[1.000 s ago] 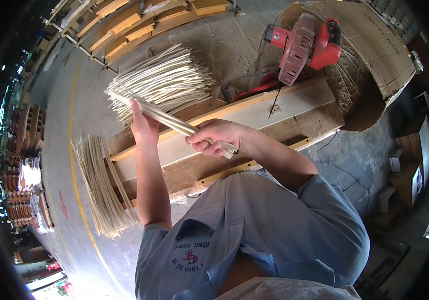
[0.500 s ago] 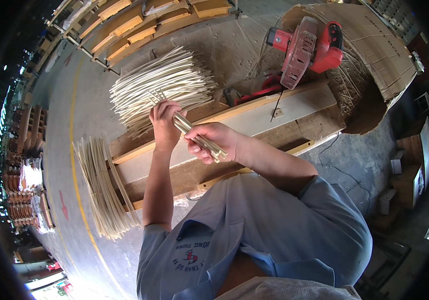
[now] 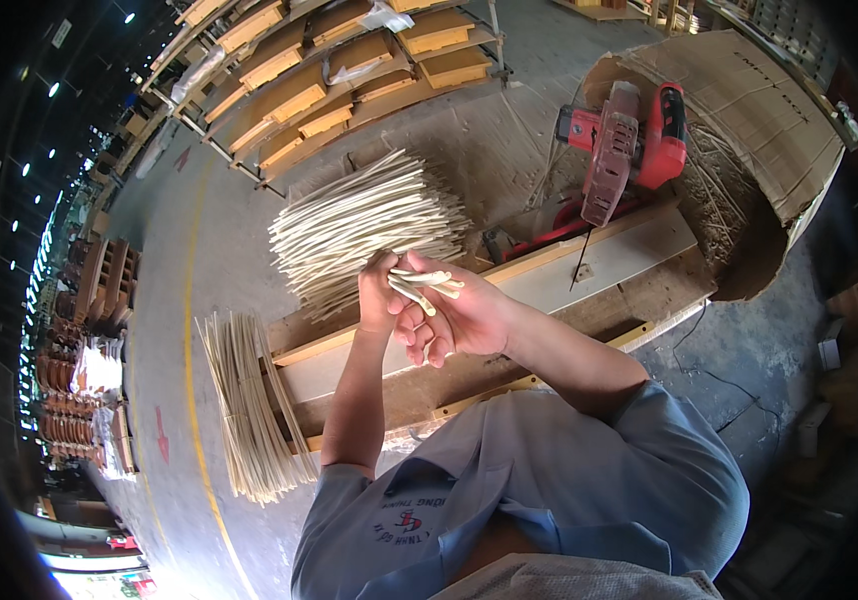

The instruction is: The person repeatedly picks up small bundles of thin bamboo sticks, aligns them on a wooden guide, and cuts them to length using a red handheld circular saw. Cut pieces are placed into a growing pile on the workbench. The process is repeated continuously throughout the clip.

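A small bundle of thin pale sticks [image 3: 417,288] is in front of me, its cut ends pointing toward my right palm. My left hand [image 3: 379,292] is closed around the bundle, and most of the sticks' length is hidden behind the hands. Cupped against the sticks is my right hand [image 3: 469,318], its palm showing and its fingers loosely bent and apart. Just beyond the hands lies a large pile of similar sticks [image 3: 364,225] on the wooden bench [image 3: 544,272]. A tied bundle of longer sticks [image 3: 249,410] stands across the bench's left end.
A red cut-off saw [image 3: 614,155] is mounted at the bench's far right. Beside it, a large open cardboard box [image 3: 784,115] contains dust and offcuts. A rack of wooden parts [image 3: 359,75] stands behind. A cable [image 3: 724,375] runs over the floor at right.
My right hand has turned its palm up and loosened around the sticks. Both hands have come closer together, and the sticks' ends now point more to the right. The view has shifted.
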Demonstrator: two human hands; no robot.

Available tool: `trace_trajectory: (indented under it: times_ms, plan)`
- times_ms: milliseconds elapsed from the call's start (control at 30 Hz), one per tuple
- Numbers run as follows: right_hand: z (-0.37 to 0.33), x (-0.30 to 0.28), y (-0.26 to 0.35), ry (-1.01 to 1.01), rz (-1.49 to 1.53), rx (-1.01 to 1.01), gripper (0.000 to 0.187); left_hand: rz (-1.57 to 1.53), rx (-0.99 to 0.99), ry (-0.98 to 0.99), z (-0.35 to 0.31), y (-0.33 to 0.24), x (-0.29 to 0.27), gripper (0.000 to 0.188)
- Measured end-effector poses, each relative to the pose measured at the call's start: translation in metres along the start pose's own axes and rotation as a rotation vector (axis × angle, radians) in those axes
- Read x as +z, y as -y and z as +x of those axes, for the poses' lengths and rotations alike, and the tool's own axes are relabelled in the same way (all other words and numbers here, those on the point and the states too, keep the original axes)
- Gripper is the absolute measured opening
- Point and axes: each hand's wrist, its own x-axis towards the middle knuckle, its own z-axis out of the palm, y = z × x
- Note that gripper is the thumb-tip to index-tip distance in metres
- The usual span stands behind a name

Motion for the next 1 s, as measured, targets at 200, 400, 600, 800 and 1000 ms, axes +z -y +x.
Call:
trace_trajectory:
  times_ms: [200, 400, 600, 800, 1000]
  plan:
    - [0.002, 0.004, 0.001, -0.041, -0.178, -0.071, 0.075, -0.015, -0.088, -0.035, -0.004, 0.012, -0.012, 0.014]
    - [0.001, -0.055, -0.008, -0.650, -1.320, -0.824, 0.051, -0.388, -0.253, -0.275, 0.028, -0.080, -0.049, 0.037]
    - [0.029, -0.066, -0.035, -0.541, -1.405, -0.754, 0.055, -0.747, -0.252, -0.122, 0.016, -0.114, -0.038, 0.037]
    - [0.020, -0.086, -0.039, -0.706, -1.433, -0.616, 0.040, -0.657, -0.286, 0.049, 0.002, -0.116, -0.016, 0.034]
    - [0.025, -0.131, -0.052, -0.726, -1.368, -0.659, 0.037, -0.591, -0.300, 0.158, -0.007, -0.109, 0.001, 0.038]
